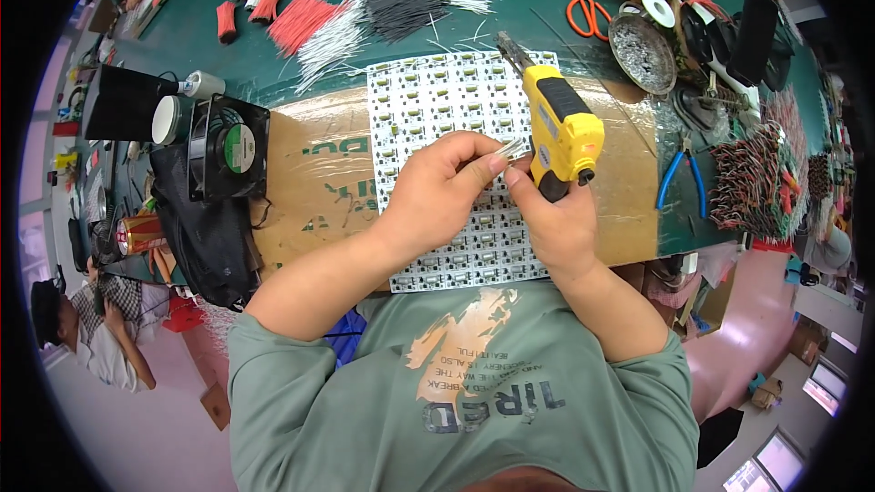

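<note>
My left hand is closed, pinching a few short white wires between thumb and fingers. A yellow and black soldering gun rests in my right hand, its metal tip pointing up and away from me. My right thumb reaches close to the wires; whether it touches them I cannot tell. Beneath both hands lies a white sheet of circuit boards, printed with rows of small components. My hands hide its middle part.
Brown cardboard lies under the sheet. Red wires and black wires are piled beyond. A fan stands left. Blue-handled pliers, orange scissors, a metal dish and bundled wires lie right.
</note>
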{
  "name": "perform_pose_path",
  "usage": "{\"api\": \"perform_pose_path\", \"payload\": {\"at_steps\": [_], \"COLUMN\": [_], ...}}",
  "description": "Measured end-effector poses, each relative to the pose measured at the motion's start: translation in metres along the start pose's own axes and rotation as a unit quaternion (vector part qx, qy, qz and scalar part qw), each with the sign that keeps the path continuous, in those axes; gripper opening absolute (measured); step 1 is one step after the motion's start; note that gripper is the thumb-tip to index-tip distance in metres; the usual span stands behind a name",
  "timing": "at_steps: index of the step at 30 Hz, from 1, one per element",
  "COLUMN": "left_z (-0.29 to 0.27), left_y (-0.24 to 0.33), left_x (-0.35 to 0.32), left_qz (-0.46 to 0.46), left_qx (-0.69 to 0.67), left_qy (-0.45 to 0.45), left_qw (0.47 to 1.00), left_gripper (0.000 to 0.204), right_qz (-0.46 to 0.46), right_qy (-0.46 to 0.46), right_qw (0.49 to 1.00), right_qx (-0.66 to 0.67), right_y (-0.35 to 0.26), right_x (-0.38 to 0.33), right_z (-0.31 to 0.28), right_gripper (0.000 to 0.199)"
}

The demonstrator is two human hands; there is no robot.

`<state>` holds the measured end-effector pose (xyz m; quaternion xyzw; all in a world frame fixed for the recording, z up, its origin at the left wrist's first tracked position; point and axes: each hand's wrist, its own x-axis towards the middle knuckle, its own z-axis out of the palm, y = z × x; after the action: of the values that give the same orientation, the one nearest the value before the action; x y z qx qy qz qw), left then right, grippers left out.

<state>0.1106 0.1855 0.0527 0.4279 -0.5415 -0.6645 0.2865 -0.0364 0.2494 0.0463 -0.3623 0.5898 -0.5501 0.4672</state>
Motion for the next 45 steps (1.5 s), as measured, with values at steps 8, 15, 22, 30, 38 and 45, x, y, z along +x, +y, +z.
{"api": "perform_pose_path", "payload": {"at_steps": [8,15,22,30,38,45], "left_z": [0.0,-0.005,-0.012,-0.021,-0.025,-0.044], "left_y": [-0.003,0.003,0.01,0.006,0.011,0.02], "left_x": [-0.001,0.002,0.001,-0.002,-0.006,-0.003], "left_qz": [0.012,-0.067,-0.029,0.107,0.1,0.086], "left_qx": [0.047,0.044,0.128,0.254,0.276,0.276], "left_qy": [0.001,-0.029,-0.039,-0.086,-0.107,-0.151], "left_qw": [0.999,0.996,0.991,0.957,0.95,0.945], "left_gripper": [0.016,0.017,0.017,0.014,0.017,0.017], "right_qz": [-0.036,-0.039,-0.046,-0.058,-0.075,-0.044], "right_qy": [0.024,0.019,-0.006,-0.013,-0.066,-0.1], "right_qw": [0.998,0.998,0.998,0.997,0.995,0.993], "right_qx": [-0.054,-0.052,-0.042,0.056,-0.005,-0.055], "right_y": [-0.005,-0.004,-0.008,-0.003,0.003,-0.006], "right_x": [0.0,0.003,0.008,0.005,0.004,0.003], "right_z": [0.002,-0.006,-0.01,-0.002,0.007,0.009], "right_gripper": [0.02,0.018,0.017,0.026,0.02,0.021]}}
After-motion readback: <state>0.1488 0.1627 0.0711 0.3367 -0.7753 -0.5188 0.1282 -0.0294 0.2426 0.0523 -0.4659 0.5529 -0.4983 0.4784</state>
